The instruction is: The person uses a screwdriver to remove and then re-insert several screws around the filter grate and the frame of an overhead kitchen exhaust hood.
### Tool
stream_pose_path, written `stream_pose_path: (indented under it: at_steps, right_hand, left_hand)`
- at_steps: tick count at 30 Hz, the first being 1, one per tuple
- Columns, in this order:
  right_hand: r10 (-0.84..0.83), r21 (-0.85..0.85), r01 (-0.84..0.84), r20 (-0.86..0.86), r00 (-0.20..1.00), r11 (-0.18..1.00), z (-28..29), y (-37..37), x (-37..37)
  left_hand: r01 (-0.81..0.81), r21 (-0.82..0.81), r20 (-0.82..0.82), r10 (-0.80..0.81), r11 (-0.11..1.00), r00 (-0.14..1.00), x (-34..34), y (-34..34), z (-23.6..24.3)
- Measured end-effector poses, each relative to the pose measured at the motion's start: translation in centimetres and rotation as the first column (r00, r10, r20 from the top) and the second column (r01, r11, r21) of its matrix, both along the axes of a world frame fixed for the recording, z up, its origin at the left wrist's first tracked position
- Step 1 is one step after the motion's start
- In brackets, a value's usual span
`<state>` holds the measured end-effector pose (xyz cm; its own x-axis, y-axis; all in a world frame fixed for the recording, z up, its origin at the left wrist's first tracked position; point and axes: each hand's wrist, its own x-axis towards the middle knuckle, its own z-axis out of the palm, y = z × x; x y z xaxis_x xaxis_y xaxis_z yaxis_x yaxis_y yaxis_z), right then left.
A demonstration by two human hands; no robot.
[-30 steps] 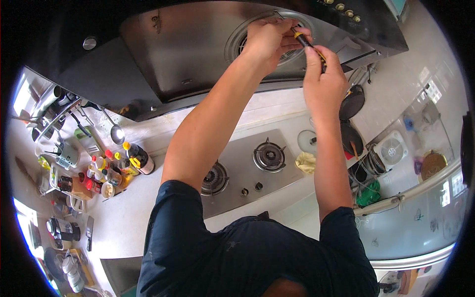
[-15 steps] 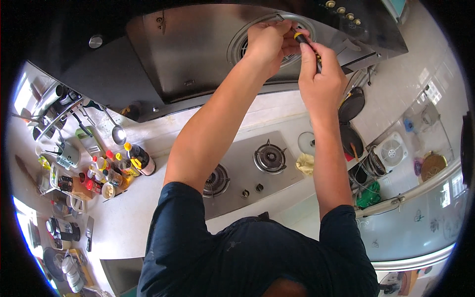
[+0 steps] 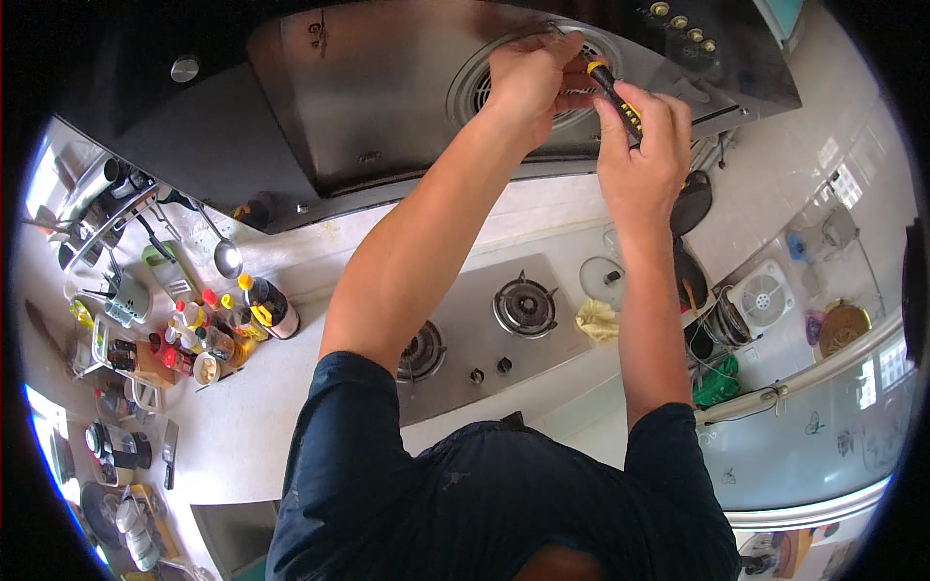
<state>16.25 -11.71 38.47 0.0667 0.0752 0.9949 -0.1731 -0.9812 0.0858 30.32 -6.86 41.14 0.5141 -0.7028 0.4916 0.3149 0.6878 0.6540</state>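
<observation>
Up at the range hood (image 3: 349, 97), my right hand (image 3: 642, 155) grips a black and yellow screwdriver (image 3: 613, 96) by its handle, the shaft angled up and left toward the rim of the round fan grille (image 3: 480, 89). My left hand (image 3: 531, 79) is raised against that grille, fingers curled beside the screwdriver's shaft, its thumb near the grille's upper rim. What the left fingers hold is hidden by the hand and too small to make out. The screwdriver's tip is hard to see among the fingers.
Below lies a two-burner gas stove (image 3: 523, 358), with a glass lid (image 3: 596, 276) and yellow cloth (image 3: 596, 320) at right. Several bottles (image 3: 276, 310), hanging utensils (image 3: 228, 254) and a knife (image 3: 170, 455) are left; dark pans (image 3: 691, 203) and a white fan-like appliance (image 3: 760, 298) are right.
My right hand and the screwdriver have shifted slightly to the right, showing more of the yellow-marked handle. My left hand has moved a little, staying at the grille.
</observation>
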Motion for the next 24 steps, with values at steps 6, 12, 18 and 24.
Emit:
stream_pose_path:
  at_steps: [6,12,18,24]
  right_hand:
    - [0.047,0.275,-0.049,0.012,0.999,0.96,-0.4,0.8,0.1]
    - [0.051,0.041,-0.052,0.029,0.998,0.998,-0.2,0.8,0.2]
    - [0.197,0.352,-0.218,0.094,0.976,0.91,0.1,1.4,0.0]
    - [0.089,-0.071,-0.084,0.064,0.994,0.994,0.3,-0.4,0.5]
  left_hand:
    - [0.0,-0.062,-0.053,-0.003,0.998,0.999,0.4,-0.6,-0.3]
    - [-0.013,0.018,0.011,0.012,1.0,1.0,0.1,0.2,0.2]
    - [0.038,-0.009,-0.012,-0.038,0.999,0.999,0.3,-0.2,0.0]
    - [-0.073,0.188,0.059,0.062,0.98,0.996,-1.2,0.6,0.4]
